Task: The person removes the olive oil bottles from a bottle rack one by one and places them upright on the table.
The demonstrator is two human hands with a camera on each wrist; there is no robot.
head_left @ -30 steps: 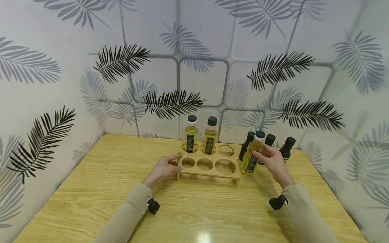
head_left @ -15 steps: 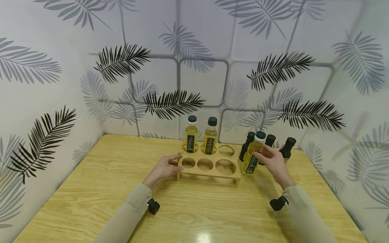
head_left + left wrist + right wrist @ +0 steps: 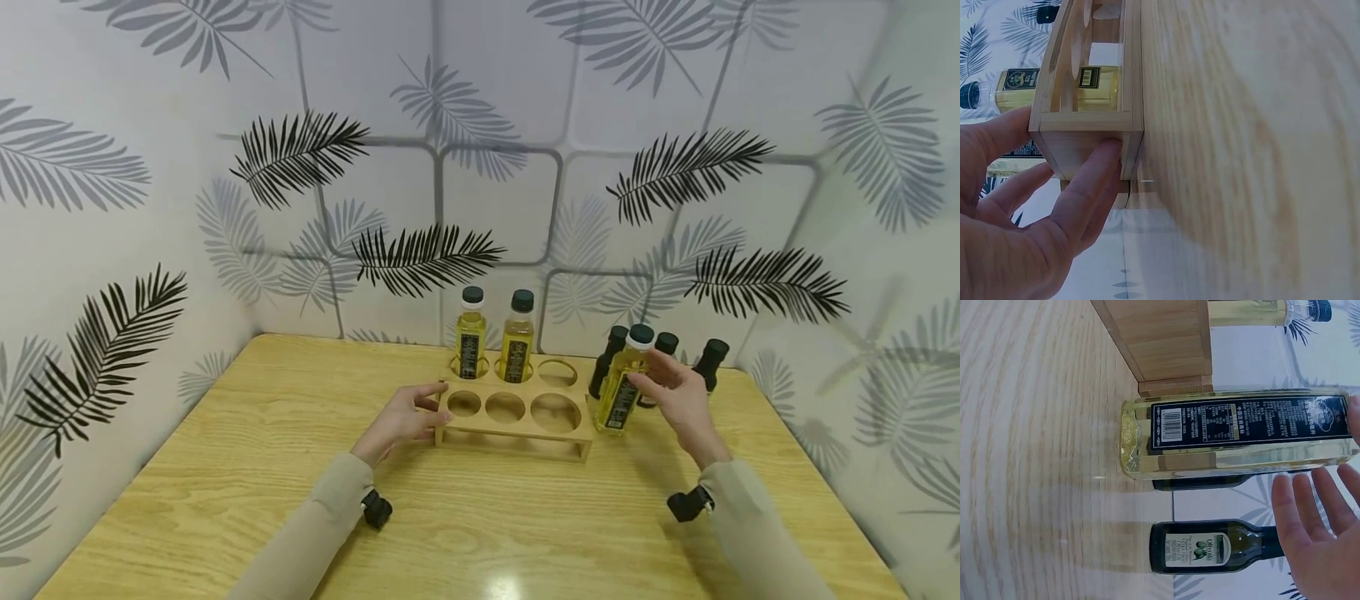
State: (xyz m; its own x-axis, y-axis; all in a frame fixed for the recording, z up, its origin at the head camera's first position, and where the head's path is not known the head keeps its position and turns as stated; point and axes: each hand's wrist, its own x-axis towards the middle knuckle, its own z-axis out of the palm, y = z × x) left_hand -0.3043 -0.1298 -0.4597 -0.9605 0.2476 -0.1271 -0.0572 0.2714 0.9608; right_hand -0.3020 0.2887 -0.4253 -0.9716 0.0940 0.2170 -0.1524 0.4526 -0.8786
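A wooden bottle rack (image 3: 531, 427) with round holes stands on the table. My left hand (image 3: 401, 417) holds its left end; in the left wrist view the fingers (image 3: 1088, 194) lie against the end panel (image 3: 1085, 150). A clear bottle of yellow oil (image 3: 621, 392), with white-ringed dark cap and black label, stands just right of the rack. My right hand (image 3: 678, 404) is right beside this bottle, thumb near its label. In the right wrist view the fingers (image 3: 1325, 500) are extended along the bottle's side, not wrapped round it.
Two more oil bottles (image 3: 470, 346) (image 3: 517, 346) stand in the rack's back row. Behind the right hand are three dark olive oil bottles, one (image 3: 711, 362) farthest right. A leaf-patterned wall (image 3: 495, 200) closes off the back of the wooden table (image 3: 480, 517).
The right hand's fingers have loosened and lifted slightly from the oil bottle, which stays in place beside the rack. The left hand and rack have not moved.
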